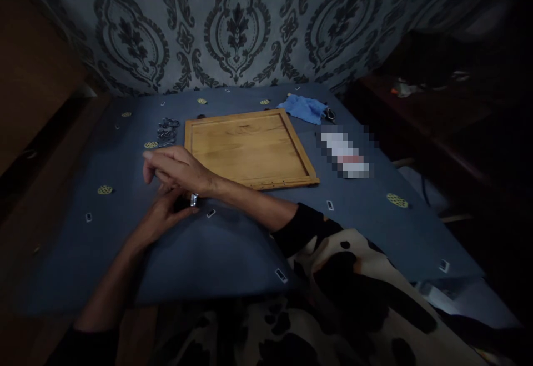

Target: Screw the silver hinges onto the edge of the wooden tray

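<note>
A wooden panel with a raised frame (245,149) lies flat on the blue tablecloth. At its near left corner, my left hand (160,216) is closed around a small shiny metal piece (194,200), held by the thumb against the corner; its exact kind is too small to tell. My right hand (179,169) crosses over the left one, its fingers curled in a closed grip. Whatever those fingers hold, if anything, is hidden. Several small dark metal pieces (167,131) lie in a cluster beyond the hands, left of the panel.
A blue cloth (306,109) lies at the back right, with dark-handled scissors (330,114) partly beneath it. A blurred-out white packet (345,155) sits right of the panel. The patterned tablecloth (366,232) covers the table; a patterned curtain (237,27) hangs behind it.
</note>
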A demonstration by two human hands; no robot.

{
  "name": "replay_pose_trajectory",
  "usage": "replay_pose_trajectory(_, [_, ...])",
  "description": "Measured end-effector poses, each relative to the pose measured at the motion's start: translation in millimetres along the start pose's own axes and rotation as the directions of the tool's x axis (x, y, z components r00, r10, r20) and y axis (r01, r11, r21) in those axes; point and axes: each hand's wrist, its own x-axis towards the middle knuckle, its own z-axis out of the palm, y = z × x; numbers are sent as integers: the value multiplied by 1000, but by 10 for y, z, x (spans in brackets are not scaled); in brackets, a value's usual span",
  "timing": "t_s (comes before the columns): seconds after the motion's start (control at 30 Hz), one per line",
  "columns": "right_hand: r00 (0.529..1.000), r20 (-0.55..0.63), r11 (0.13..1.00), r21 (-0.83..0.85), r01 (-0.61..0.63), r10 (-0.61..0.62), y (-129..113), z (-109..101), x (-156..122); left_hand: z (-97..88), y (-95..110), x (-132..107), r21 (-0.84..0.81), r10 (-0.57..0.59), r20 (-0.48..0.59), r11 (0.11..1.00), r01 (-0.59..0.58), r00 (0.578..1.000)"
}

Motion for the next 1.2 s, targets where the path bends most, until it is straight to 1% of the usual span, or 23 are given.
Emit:
replay_pose_trajectory(0.1, [1000, -27, 1000, -22, 6, -7, 11, 10, -7, -7, 9, 11, -10, 6, 7, 1000, -6, 1000])
replay_pose_trajectory(0.3, [998, -41, 999, -31, 37, -38, 20, 32, -22, 1, -23, 1, -35, -12, 22, 999, 13, 1000])
replay_pose_trajectory(0.4, [998, -47, 999, -26, 33, -34, 19, 33, -26, 12, -41, -8, -39, -9, 11, 999, 9, 1000])
replay_pose_trajectory(0.57, [1000, -27, 998, -61, -13, 11, -30, 53, -41, -14, -14, -8, -38, -20, 33, 999, 21, 999])
replay_pose_trajectory(0.63, [1000, -18, 998, -54, -11, 10, -96, 73, -59, -30, 10, -5, -39, -15, 44, 999, 16, 999])
replay_pose_trajectory(0.7, [999, -27, 1000, -16, 20, -20, -196, 92, -86, -39, 29, 0, -35, 0, 37, 999, 1, 999])
replay_pose_trajectory(0.8, [990, -92, 992, 53, 116, -111, -381, 105, -148, -37, 33, 12, -18, 50, 14, 999, -50, 999])
replay_pose_trajectory(0.87, [979, -141, 986, 52, 156, -147, -501, 103, -204, -31, 21, 21, -11, 93, 15, 996, -93, 996])
replay_pose_trajectory(0.9, [977, -162, 988, 33, 149, -142, -552, 101, -234, -30, 15, 26, -10, 111, 19, 994, -111, 994])
replay_pose_trajectory(0.97, [974, -207, 996, -10, 93, -93, -618, 96, -289, -29, 5, 35, -2, 126, 21, 992, -126, 992])
replay_pose_trajectory(1.07, [969, -244, 999, -24, 34, -39, -590, 81, -313, -32, 8, 42, 8, 114, 32, 993, -114, 993])
replay_pose_trajectory(1.2, [973, -214, 996, 15, 90, -85, -366, 44, -229, -26, 19, 43, -2, 115, 19, 993, -115, 993])
